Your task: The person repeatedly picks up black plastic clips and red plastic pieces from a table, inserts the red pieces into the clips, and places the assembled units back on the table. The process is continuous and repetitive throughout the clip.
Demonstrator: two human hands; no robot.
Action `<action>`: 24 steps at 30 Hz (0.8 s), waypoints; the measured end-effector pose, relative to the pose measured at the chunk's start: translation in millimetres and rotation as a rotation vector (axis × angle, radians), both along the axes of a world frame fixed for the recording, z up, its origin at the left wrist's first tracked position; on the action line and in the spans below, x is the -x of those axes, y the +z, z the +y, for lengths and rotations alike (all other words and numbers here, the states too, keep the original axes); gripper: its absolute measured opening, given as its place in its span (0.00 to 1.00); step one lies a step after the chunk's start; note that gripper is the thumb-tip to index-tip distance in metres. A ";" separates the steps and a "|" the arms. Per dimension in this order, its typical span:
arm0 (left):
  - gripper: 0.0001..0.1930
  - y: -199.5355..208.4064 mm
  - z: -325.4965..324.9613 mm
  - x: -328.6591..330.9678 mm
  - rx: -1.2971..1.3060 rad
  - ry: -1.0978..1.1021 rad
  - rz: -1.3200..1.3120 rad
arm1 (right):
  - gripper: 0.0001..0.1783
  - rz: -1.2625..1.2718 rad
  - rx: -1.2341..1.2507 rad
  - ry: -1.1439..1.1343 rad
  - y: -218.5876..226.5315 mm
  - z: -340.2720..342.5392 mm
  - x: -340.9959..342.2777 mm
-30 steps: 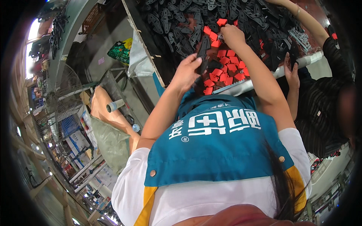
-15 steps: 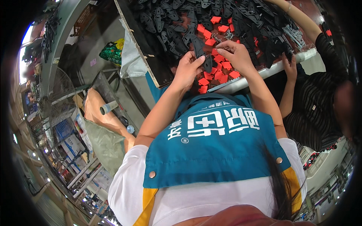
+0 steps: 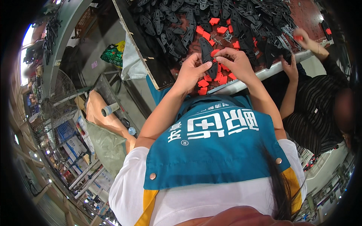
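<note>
My left hand [image 3: 191, 74] pinches a long, flat black plastic part [image 3: 206, 50] between thumb and fingers, near its lower end. The part stands out toward the far side of the table. Close against its right edge, my right hand [image 3: 240, 65] has thumb and fingertips pressed together. Red shows at those fingertips, but I cannot tell whether it is held or lies behind. Several red plastic pieces [image 3: 223, 80] are scattered on the table under and around both hands. Small metal screws [image 3: 227, 37] form a little pile just beyond.
Heaps of black parts [image 3: 171, 41] cover the far side of the red-brown table [image 3: 307, 17]. A dark board [image 3: 140, 49] edges its left. At right, a co-worker's hand [image 3: 311, 44] holds something red; the other [image 3: 290, 68] grips a black part. A fan [image 3: 56, 101] stands left.
The black part in my left hand has turned more upright and shifted slightly right. My right fingertips have come down beside it. The co-worker's far hand has come closer with something red.
</note>
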State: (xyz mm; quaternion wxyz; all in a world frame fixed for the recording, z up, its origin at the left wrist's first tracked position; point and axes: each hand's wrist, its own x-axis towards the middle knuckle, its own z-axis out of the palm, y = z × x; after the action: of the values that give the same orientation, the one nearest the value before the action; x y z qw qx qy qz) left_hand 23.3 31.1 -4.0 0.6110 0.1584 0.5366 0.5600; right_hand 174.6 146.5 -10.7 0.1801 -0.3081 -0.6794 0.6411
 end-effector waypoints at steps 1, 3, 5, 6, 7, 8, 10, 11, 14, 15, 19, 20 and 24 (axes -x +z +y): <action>0.10 -0.6 -0.1 1.5 -0.002 -0.029 0.036 | 0.10 0.000 -0.006 0.004 0.3 0.3 -0.4; 0.11 -2.6 -1.6 5.9 -0.003 -0.084 0.105 | 0.10 -0.014 -0.029 0.029 1.4 1.8 -1.8; 0.11 -0.6 -1.8 6.7 0.006 -0.146 0.196 | 0.10 -0.042 -0.064 0.071 2.3 5.5 -3.3; 0.11 1.0 -1.8 6.6 0.011 -0.180 0.241 | 0.10 -0.068 -0.066 0.074 1.0 5.7 -3.9; 0.11 1.4 -1.9 5.7 0.017 -0.165 0.222 | 0.10 -0.093 -0.067 0.078 -0.9 5.4 -4.3; 0.12 1.5 -1.8 4.0 0.023 -0.151 0.202 | 0.10 -0.119 -0.068 0.082 -2.7 4.3 -4.9; 0.12 2.6 0.6 1.4 0.014 -0.123 0.192 | 0.11 -0.091 -0.037 0.043 -6.2 3.0 -4.8; 0.12 4.0 0.3 -0.8 0.003 -0.110 0.198 | 0.11 -0.077 -0.021 0.023 -7.6 2.6 -4.6; 0.11 2.0 -1.9 0.1 -0.008 -0.133 0.250 | 0.10 0.076 -0.135 0.036 -11.8 -0.6 -5.6; 0.11 1.2 -2.4 1.5 -0.009 -0.149 0.275 | 0.09 0.061 -0.114 0.047 -12.3 -1.1 -5.8; 0.12 4.8 -1.7 1.3 -0.036 -0.159 0.348 | 0.08 -0.017 0.073 0.028 -18.2 -3.9 -5.8; 0.12 4.3 0.0 0.2 -0.041 -0.161 0.384 | 0.08 -0.042 0.145 0.009 -19.9 -4.1 -5.6; 0.10 -18.1 17.1 6.3 -0.095 -0.225 0.921 | 0.11 -0.100 -0.093 -0.102 -18.7 16.5 -0.8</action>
State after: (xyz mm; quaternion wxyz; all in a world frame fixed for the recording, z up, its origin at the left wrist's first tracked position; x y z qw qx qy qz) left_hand 17.0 48.2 -22.1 0.3586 0.4752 0.7050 0.3855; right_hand 175.5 163.1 -29.4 0.1926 -0.3651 -0.6999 0.5829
